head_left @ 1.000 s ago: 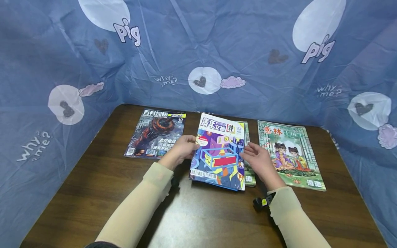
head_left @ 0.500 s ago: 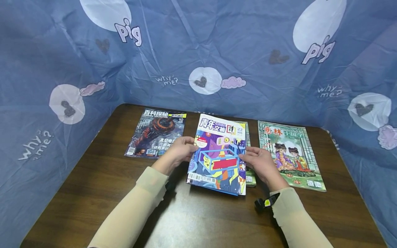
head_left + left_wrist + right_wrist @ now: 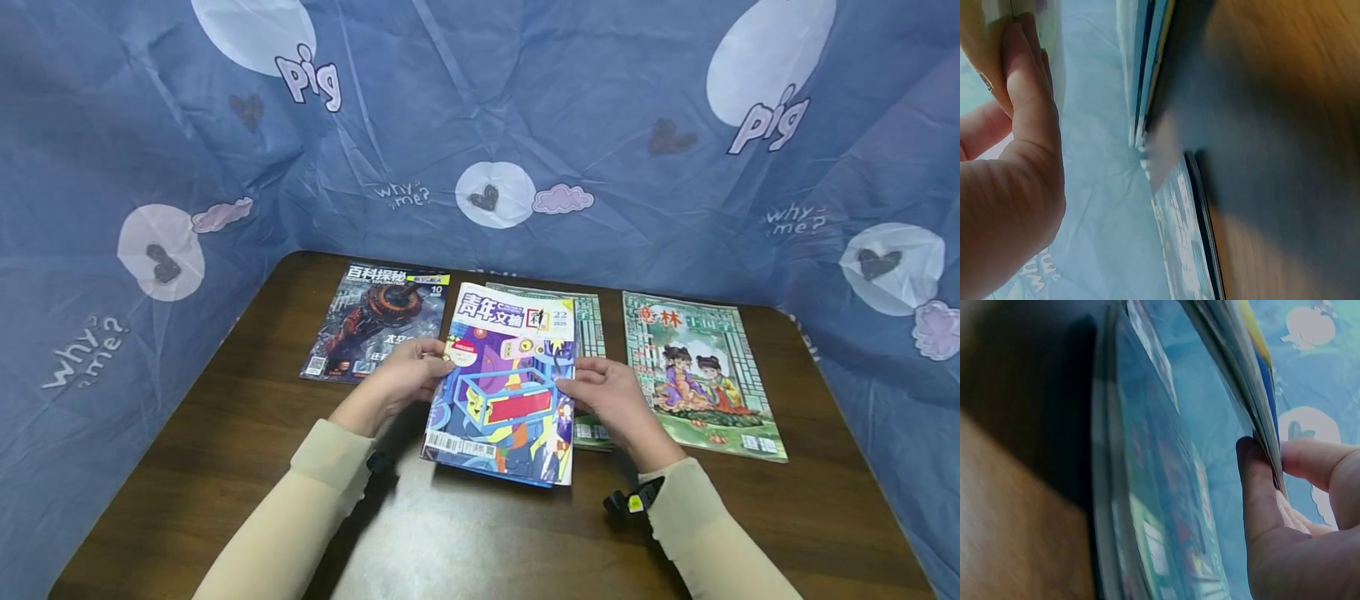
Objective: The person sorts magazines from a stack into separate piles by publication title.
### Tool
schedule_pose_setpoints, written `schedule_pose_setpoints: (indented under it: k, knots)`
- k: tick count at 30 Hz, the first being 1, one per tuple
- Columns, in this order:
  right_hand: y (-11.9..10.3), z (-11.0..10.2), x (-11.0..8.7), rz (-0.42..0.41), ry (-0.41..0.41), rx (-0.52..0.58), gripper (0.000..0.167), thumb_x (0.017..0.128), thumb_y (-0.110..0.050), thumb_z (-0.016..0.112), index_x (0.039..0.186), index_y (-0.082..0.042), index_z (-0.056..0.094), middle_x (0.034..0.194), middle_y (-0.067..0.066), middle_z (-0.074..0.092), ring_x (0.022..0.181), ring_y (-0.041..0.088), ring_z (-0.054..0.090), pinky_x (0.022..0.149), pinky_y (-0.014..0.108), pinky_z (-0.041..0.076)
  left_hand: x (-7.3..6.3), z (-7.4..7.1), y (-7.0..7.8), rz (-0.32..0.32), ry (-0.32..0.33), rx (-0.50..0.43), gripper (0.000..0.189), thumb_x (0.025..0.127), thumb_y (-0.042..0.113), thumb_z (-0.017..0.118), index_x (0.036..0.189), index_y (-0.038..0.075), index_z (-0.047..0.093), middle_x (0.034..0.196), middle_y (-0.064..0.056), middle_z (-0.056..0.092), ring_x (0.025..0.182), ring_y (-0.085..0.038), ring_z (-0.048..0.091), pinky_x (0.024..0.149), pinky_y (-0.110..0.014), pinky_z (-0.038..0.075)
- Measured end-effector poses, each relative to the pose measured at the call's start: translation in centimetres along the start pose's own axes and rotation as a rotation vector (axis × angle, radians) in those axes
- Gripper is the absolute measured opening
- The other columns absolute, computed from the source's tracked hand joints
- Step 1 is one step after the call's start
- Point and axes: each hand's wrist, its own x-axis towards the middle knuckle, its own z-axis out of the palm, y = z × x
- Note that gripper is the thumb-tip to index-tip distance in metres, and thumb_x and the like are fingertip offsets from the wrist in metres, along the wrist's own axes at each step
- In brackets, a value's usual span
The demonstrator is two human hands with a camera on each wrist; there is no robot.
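A magazine with a white title band and a purple-blue cover (image 3: 502,392) is held up between both hands. My left hand (image 3: 401,375) pinches its left edge, thumb on the cover and fingers behind. On the opposite edge my right hand (image 3: 611,400) pinches it the same way; the right wrist view shows the page edges (image 3: 1247,375) between thumb and fingers. Under and behind it lies a green magazine (image 3: 590,325), mostly hidden. A dark magazine with a machine on its cover (image 3: 375,321) lies to the left, partly behind the left hand.
Another green magazine, with two cartoon figures (image 3: 705,375), lies on the right of the brown wooden table (image 3: 480,542). A blue printed cloth (image 3: 420,108) hangs behind and at both sides of the table.
Both hands have drawn the purple-blue magazine to the left and slightly nearer to me. More of the green magazine beneath now shows. The other magazines have stayed put.
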Motion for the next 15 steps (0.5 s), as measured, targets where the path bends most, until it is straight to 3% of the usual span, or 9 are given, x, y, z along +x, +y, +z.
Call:
schedule_pose_setpoints:
  k: [15]
  knots:
    - [0.4,3.2,-1.3,-0.02,-0.022,0.028,0.047,0.087,-0.003,0.079,0.128,0.009,0.06,0.104,0.016,0.073,0.086,0.02,0.07,0.074,0.03,0.059,-2.3,-3.2,-0.5,-0.027,-0.063,0.065,0.026,0.097,-0.001,0.057,0.121,-0.009,0.052,0.088,-0.017,0.072,0.068,-0.022,0.07,0.058,-0.034,0.059]
